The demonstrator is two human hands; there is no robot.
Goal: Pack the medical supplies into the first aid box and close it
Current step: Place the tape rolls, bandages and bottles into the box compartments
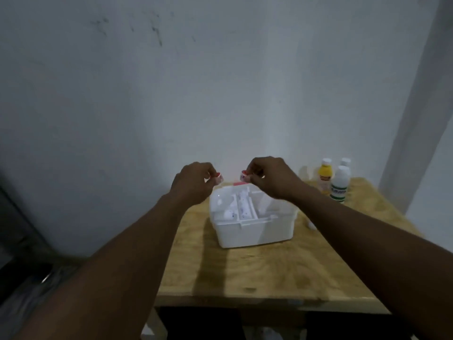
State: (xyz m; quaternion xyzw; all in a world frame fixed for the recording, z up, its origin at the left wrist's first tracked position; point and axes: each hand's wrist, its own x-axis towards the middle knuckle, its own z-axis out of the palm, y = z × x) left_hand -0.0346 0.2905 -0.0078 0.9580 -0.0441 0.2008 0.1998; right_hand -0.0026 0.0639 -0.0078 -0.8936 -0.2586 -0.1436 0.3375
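We look down from head height at a white plastic first aid box (252,231) that sits open near the middle of a pale wooden table (269,271), close to a grey-white wall (220,82). Inside the box we see a white tray (245,209) divided into compartments, holding small white items too blurred to name. Both bare arms reach forward, with the hands held in the air just above the far edge of the box. The left hand (193,182) has its fingers curled, pinching a small red-and-white piece (219,177) at the fingertips. The right hand (269,177) is curled the same way, pinching a second red-and-white piece (243,177). The two pieces face each other with a narrow gap between them; we cannot tell what they are. At the table's far right corner stand a yellow bottle (325,177), a white bottle with a green label (339,185), and another white-capped bottle (345,162) behind them, well apart from the box.
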